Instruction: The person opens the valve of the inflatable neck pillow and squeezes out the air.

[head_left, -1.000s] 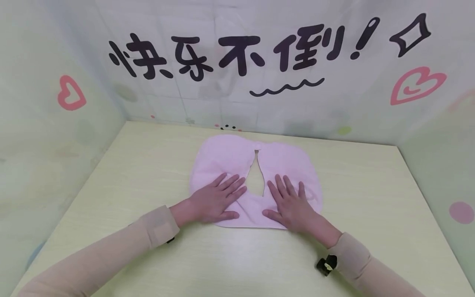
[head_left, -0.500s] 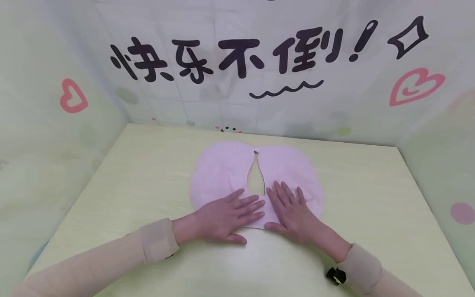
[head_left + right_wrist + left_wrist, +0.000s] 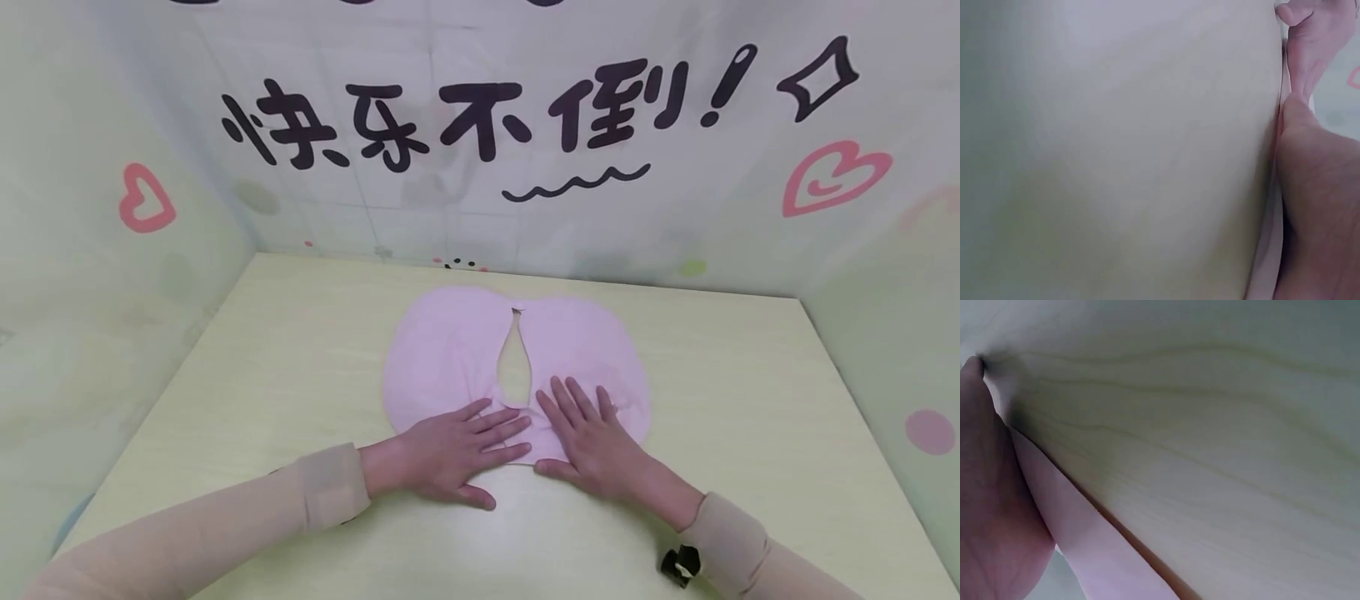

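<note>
A flat pink cloth piece with two rounded lobes lies on the table, a narrow teardrop-shaped opening down its middle. Its lobes almost meet at the far end of that slit. My left hand lies spread over the cloth's near edge, fingers pointing right and thumb down on the tabletop. On the near right part rests my right hand, palm down with straight fingers. Creases run in the cloth between the hands, below the opening. In the left wrist view, the pink cloth shows its near edge beside the palm.
The pale wood-grain table meets a printed backdrop at its far edge, with black characters and pink hearts on it. Similar light panels rise on the left and right. A small black device sits at the right wrist.
My left hand has slid toward the near edge and to the right, closer to my right hand. The right hand has shifted slightly nearer. Cloth below the opening has bunched into small creases.
</note>
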Motion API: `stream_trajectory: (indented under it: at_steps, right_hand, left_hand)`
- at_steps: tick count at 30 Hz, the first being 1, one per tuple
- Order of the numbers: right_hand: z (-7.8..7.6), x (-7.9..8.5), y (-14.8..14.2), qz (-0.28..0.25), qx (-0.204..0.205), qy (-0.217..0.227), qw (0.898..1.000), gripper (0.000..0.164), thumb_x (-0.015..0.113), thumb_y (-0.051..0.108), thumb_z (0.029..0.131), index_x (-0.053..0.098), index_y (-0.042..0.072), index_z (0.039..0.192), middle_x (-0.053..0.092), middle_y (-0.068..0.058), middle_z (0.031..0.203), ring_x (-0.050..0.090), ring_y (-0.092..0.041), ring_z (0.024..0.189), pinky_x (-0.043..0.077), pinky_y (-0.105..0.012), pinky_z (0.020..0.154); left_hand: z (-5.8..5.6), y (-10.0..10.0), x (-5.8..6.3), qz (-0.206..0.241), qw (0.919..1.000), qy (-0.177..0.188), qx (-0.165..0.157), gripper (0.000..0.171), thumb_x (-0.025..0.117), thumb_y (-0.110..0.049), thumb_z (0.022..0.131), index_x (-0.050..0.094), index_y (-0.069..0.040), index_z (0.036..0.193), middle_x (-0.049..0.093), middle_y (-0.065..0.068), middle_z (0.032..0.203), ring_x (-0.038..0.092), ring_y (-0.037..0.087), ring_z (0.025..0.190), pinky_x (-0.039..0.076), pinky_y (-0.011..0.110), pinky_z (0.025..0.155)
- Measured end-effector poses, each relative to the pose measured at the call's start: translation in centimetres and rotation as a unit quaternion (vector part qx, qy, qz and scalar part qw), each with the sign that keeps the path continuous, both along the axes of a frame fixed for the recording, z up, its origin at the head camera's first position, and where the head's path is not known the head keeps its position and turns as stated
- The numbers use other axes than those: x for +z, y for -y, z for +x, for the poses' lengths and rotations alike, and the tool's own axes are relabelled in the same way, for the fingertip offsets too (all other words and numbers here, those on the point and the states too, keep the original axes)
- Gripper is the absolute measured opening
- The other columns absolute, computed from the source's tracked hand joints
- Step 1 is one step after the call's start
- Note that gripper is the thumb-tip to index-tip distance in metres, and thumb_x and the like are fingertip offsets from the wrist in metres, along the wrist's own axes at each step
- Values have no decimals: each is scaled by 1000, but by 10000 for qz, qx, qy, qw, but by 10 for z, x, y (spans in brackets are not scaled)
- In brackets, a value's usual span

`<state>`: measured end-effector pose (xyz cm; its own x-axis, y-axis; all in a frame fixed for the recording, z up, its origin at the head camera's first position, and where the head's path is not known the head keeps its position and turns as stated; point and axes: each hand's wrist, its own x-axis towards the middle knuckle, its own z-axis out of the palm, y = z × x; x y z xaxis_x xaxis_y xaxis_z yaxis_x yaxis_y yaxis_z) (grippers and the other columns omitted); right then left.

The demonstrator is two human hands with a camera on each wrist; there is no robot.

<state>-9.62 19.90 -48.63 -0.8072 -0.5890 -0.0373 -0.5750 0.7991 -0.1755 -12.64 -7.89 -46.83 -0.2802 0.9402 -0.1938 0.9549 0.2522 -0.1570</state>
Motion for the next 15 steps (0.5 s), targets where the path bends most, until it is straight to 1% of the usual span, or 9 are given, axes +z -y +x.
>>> stream_trajectory:
  at_steps: [6,10,11,13,15]
  right_hand:
    - [2,-2,-1,29,29,-43,10000,87,47,62,102,24,2,162,13,-26,167,10,-46,153,11,-72,116]
    - [0,-1,-1,29,47,-50,10000,88,47,63,102,25,3,162,13,-25,168,10,-45,154,10,-72,116]
    - [0,-1,-1,33,28,4,10000,88,47,63,102,24,3,163,12,-24,168,8,-45,154,9,-71,116]
    - [0,2,-2,-74,-29,164,9998,89,47,62,102,21,3,163,11,-24,168,7,-44,154,9,-71,117]
    - [2,8,-6,-306,-131,311,9990,90,49,60,102,17,3,164,9,-23,169,5,-43,155,7,-69,118]
  left_hand:
    - [0,-1,-5,-61,9999,103,29,83,28,-73,101,23,-21,165,9,7,172,7,24,157,11,48,125]
    - [-3,1,-7,161,9997,210,-1,82,30,-72,102,24,-20,165,8,8,172,6,25,157,11,49,124]
    - [-4,2,-8,257,9992,302,-7,81,31,-71,102,24,-21,165,8,7,172,5,25,157,11,49,124]
    - [-7,3,-7,582,9960,677,39,75,31,-66,105,27,-20,164,9,8,172,5,24,157,12,49,124]
    - [-9,4,-2,1074,9880,1088,212,69,35,-58,108,32,-17,163,14,9,171,8,24,157,13,48,124]
